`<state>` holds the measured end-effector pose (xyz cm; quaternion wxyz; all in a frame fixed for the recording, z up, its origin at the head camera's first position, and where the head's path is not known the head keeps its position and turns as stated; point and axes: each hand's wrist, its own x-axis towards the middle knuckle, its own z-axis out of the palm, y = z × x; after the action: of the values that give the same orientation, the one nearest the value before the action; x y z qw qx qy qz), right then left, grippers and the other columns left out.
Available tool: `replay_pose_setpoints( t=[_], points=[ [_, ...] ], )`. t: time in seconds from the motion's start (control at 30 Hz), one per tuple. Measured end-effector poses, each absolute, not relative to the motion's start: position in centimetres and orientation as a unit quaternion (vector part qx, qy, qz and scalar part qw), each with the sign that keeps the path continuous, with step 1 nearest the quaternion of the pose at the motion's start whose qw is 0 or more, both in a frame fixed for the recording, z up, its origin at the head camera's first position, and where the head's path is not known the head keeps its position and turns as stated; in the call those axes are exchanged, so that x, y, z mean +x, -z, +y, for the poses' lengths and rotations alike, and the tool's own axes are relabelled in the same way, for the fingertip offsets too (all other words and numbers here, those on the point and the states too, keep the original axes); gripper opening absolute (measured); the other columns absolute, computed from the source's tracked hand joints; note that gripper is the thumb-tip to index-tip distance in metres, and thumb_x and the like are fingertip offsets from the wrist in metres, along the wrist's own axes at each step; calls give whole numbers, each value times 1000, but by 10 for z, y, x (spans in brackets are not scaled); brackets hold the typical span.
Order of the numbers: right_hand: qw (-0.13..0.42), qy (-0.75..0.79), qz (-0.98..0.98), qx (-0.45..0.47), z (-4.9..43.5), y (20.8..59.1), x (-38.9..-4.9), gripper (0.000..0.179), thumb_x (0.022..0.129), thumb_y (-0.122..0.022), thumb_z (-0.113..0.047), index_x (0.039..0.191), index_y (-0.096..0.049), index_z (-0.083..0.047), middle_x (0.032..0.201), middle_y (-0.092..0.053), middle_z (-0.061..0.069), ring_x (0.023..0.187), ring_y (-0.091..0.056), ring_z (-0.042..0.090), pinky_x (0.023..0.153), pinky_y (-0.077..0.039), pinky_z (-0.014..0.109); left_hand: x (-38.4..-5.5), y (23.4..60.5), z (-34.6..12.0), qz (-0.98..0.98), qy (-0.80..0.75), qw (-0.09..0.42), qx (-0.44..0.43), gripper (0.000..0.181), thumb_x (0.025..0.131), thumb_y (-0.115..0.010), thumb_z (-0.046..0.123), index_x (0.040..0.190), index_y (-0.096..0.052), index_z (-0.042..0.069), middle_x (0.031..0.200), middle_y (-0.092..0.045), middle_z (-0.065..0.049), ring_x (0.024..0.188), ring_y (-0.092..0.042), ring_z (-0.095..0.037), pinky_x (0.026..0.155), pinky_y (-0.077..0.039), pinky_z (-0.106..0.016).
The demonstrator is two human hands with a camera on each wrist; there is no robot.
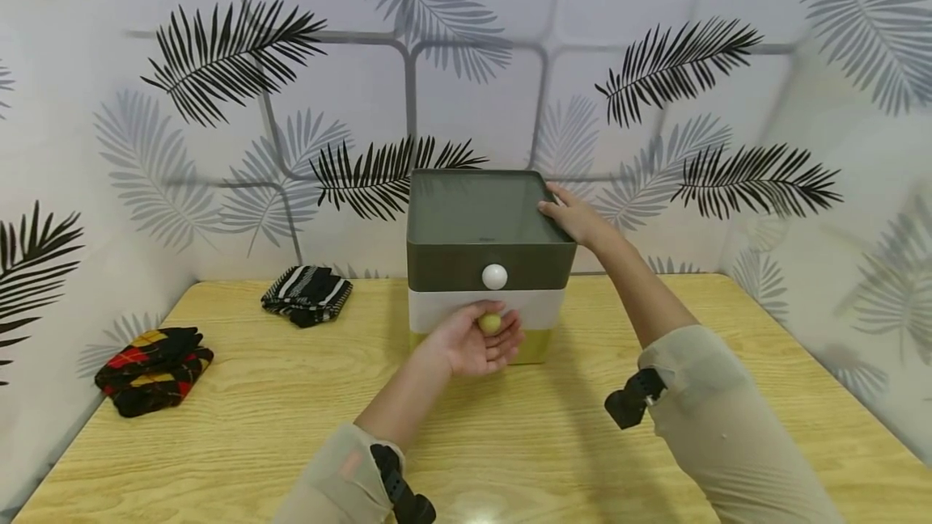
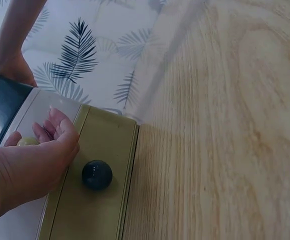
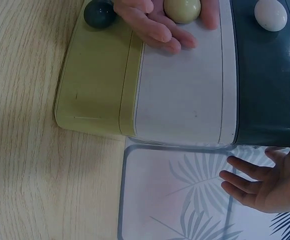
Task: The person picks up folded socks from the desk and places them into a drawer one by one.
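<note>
A small three-tier drawer box stands on the table, with a dark green top drawer (image 1: 437,265), a white middle drawer (image 3: 180,95) and a yellow-green bottom drawer (image 2: 105,145). My left hand (image 1: 469,342), palm up, has its thumb and fingers around the yellow-green knob (image 3: 182,10) of the middle drawer. My right hand (image 1: 578,221) rests at the box's right upper edge, thumb over the rim. In the right wrist view its fingers (image 3: 245,185) are straight and spread beside the box. The white knob (image 1: 494,276) and dark knob (image 2: 97,175) are untouched.
A folded black-and-white cloth (image 1: 307,295) lies left of the box. Nearer the table's left edge lies a folded red, yellow and black plaid cloth (image 1: 154,370). Leaf-patterned white sheeting (image 1: 480,103) stands behind the wooden table (image 1: 255,443).
</note>
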<state>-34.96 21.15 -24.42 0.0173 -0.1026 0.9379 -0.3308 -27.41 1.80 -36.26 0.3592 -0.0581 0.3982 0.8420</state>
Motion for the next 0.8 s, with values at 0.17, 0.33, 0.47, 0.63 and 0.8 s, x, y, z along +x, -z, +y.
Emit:
replay_pose_setpoints(
  t=[0.17, 0.33, 0.47, 0.63, 0.8],
  points=[
    [14, 336, 936, -102, 212, 245, -353, 60, 99, -33, -31, 148, -9, -5, 147, -12, 26, 132, -12, 42, 104, -14, 50, -266, 374, 20, 431, -827, 359, -43, 26, 89, -59, 35, 93, -63, 9, 93, -61, 0, 90, -57, -16, 80, -44, -30],
    [14, 335, 937, -97, 212, 247, -354, 59, 99, -33, -31, 148, -10, -6, 147, -14, 26, 132, -13, 42, 104, -14, 51, -252, 388, 18, 445, -807, 384, -51, 36, 89, -58, 40, 101, -60, 7, 94, -61, 0, 89, -57, -15, 80, -45, -30],
    [11, 342, 935, -96, 212, 247, -353, 59, 99, -33, -31, 148, -10, -7, 146, -15, 26, 132, -14, 42, 104, -15, 51, -248, 393, 17, 420, -816, 383, -102, 41, 91, -52, 38, 110, -55, 2, 95, -60, -2, 90, -57, -15, 80, -45, -30],
    [11, 341, 935, -95, 212, 248, -353, 59, 99, -33, -31, 148, -10, -7, 147, -14, 26, 132, -13, 42, 104, -14, 51, -256, 401, 20, 397, -836, 346, -152, 36, 94, -48, 26, 110, -53, -6, 103, -57, -10, 98, -54, -21, 86, -43, -31],
    [9, 347, 932, -99, 222, 258, -372, 64, 98, -35, -41, 149, -10, -13, 147, -15, 24, 132, -15, 41, 104, -16, 51, -268, 408, 20, 368, -851, 348, -136, 28, 92, -51, 14, 107, -54, -10, 103, -57, -16, 105, -53, -26, 91, -41, -33]
  ],
)
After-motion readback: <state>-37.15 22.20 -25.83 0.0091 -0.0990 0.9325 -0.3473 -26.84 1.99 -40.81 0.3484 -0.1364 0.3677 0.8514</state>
